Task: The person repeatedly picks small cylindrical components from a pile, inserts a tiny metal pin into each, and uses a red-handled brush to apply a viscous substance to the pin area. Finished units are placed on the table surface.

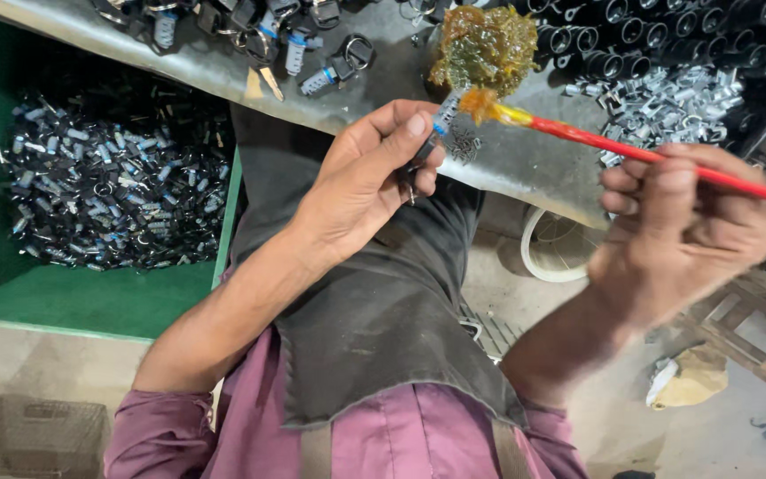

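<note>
The small metal part [441,124] is mostly hidden inside the left hand [367,182], which pinches it between thumb and fingers; only a silvery barrel with a blue band shows, its lower end seemingly dark. The right hand [680,232] is closed around a red-handled brush [631,151], whose handle is cut off at the frame edge. Its amber-smeared tip touches the part's upper end, just below a lump of amber grease [485,44] on the grey surface [525,160].

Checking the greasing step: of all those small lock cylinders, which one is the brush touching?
The cylinder pinched in the left hand, against the brush tip; the others lie loose on the bench and in the green bin.
</note>
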`<state>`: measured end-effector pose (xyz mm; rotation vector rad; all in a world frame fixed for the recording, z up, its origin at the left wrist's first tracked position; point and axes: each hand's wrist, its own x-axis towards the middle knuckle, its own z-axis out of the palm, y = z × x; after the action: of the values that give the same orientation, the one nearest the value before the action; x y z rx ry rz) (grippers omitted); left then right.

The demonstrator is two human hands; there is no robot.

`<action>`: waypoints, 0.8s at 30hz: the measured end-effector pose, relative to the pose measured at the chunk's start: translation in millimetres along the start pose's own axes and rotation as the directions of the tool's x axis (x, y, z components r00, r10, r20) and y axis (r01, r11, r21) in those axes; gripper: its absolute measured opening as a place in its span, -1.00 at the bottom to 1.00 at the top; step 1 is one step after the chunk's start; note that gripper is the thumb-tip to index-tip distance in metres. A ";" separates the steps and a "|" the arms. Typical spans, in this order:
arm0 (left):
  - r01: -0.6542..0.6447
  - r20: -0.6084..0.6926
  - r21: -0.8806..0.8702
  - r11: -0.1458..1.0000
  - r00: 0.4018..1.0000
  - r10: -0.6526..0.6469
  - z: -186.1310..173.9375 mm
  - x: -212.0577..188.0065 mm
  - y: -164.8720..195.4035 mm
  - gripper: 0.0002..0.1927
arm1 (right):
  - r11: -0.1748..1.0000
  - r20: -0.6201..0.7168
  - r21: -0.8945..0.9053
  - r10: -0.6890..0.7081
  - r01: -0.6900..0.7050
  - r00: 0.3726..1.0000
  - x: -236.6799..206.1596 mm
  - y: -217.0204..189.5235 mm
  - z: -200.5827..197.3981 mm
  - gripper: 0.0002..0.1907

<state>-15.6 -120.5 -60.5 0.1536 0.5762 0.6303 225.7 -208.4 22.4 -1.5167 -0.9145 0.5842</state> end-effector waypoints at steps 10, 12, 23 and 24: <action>-0.017 0.097 -0.043 0.999 0.995 0.021 20.5 -19.6 23.9 -0.70 | 0.973 -0.140 -0.194 -0.151 0.122 0.979 6.0 -2.3 32.1 -0.89; -0.053 0.148 0.094 0.994 0.988 0.039 21.2 -43.0 50.5 -0.65 | 0.947 0.187 -0.320 0.071 -0.007 0.980 10.5 -13.4 34.7 -0.78; 0.015 0.166 0.928 -0.372 0.879 0.448 18.5 -88.2 107.6 -0.82 | 0.796 0.573 -0.526 0.072 0.300 0.816 -33.1 24.9 101.8 -0.64; 0.077 0.170 0.891 -0.447 0.858 0.486 25.2 -67.2 98.0 -0.78 | 0.773 0.577 -0.540 0.052 0.333 0.815 -32.3 29.4 107.7 -0.63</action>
<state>-96.1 -81.0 21.4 2.1218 1.4215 0.3234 127.9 -171.5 -28.5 -1.8628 -1.8254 0.6663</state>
